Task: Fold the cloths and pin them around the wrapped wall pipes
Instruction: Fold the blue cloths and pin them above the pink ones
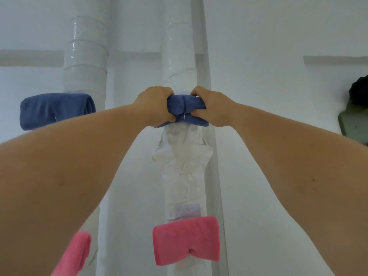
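Head view: both hands meet on a folded blue cloth (186, 105) wrapped around the right-hand wrapped pipe (179, 62), which serves as the landmark for all positions given. The left hand (154, 103) is closed on the cloth's left end and the right hand (211, 107) on its right end, drawing the two ends together at the front of this pipe. A small metal pin (185, 116) shows in the lower edge of the cloth, between the two fists; whether it is fully fastened cannot be told. The cloth's long axis runs horizontally, crossing the upright axis of the pipe, and the overlap lies midway between the grips, so neither hand is clearly nearer. Judged from this, the coming move turns on holding the ends overlapped at the front while the pin is set or checked.

Lower on the same pipe, a pink cloth (186, 240) is already wrapped, its ends meeting at the front. To the left of the landmark stands a second wrapped pipe (86, 56), carrying another blue cloth (55, 110) level with the hands and, lower down, another pink cloth (76, 253), partly hidden by the left forearm.
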